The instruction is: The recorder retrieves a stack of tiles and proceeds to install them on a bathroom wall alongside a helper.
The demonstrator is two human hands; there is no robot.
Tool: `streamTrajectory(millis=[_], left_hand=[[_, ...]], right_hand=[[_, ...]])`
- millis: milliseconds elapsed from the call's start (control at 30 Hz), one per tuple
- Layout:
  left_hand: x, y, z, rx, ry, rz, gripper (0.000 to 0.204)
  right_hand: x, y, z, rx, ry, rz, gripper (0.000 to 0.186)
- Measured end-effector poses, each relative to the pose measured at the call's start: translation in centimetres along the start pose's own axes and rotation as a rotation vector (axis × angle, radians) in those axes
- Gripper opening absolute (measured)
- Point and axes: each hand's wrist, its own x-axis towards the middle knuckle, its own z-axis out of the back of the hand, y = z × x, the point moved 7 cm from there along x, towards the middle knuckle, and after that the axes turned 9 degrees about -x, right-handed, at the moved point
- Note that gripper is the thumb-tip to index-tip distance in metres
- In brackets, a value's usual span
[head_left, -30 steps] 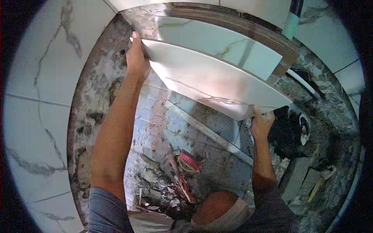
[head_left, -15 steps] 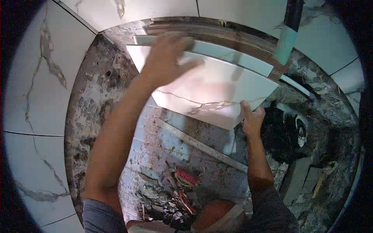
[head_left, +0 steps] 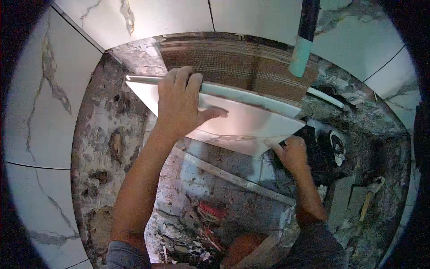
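Note:
In front of me stand two white marbled tiles, one close behind the other: the front tile point(head_left: 255, 117) and the rear tile point(head_left: 246, 95). My left hand point(head_left: 179, 101) hooks its fingers over their top edges at the left, its thumb spread across the front face. The lower right corner of the front tile is gripped by my right hand point(head_left: 291, 152), thumb on its face; the fingers behind are partly hidden. Beyond the tiles shows a brown ridged surface point(head_left: 224, 62) with fine parallel lines.
A long straight bar point(head_left: 233, 177) lies across the floor below the tiles. Nearer me are a red brush point(head_left: 211, 210) and broken debris point(head_left: 183, 242). A dark pipe with a pale end point(head_left: 300, 56) hangs upper right, above a white pipe point(head_left: 329, 98). Marbled tiled walls point(head_left: 40, 130) surround the floor.
My left hand has settled from a blur onto the tiles' top edges. Both tiles have come lower and nearer me, with the gap between them narrower. More of the ridged surface shows.

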Motion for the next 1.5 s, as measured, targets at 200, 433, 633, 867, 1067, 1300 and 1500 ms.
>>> streamTrajectory(millis=[200, 433, 633, 867, 1067, 1300, 1500], left_hand=[[-2.2, -1.3, 2.0, -0.014, 0.032, 0.075, 0.082], [-3.2, -2.2, 3.3, -0.036, 0.096, 0.164, 0.071], [-3.9, -2.7, 3.4, 0.01, 0.09, 0.121, 0.066], [-4.7, -2.4, 3.4, -0.108, 0.057, 0.112, 0.065], [-5.0, -2.7, 3.7, -0.128, 0.068, 0.135, 0.067], [-4.9, -2.7, 3.4, -0.097, 0.092, 0.161, 0.068], [-4.5, -2.8, 3.0, -0.058, 0.117, 0.155, 0.071]], right_hand=[[2.2, -1.4, 12.1, -0.203, -0.356, -0.184, 0.034], [9.4, 7.1, 9.9, -0.609, -0.798, 0.343, 0.072], [8.8, 6.7, 9.9, -0.55, -0.896, 0.376, 0.072], [8.2, 9.8, 12.6, -0.641, -0.49, 0.33, 0.056], [11.8, 11.9, 10.8, -0.679, 0.04, 0.316, 0.043], [9.6, 9.7, 16.3, -0.635, -0.103, 0.337, 0.043], [3.7, 4.8, 25.1, -0.674, -0.132, 0.148, 0.053]])
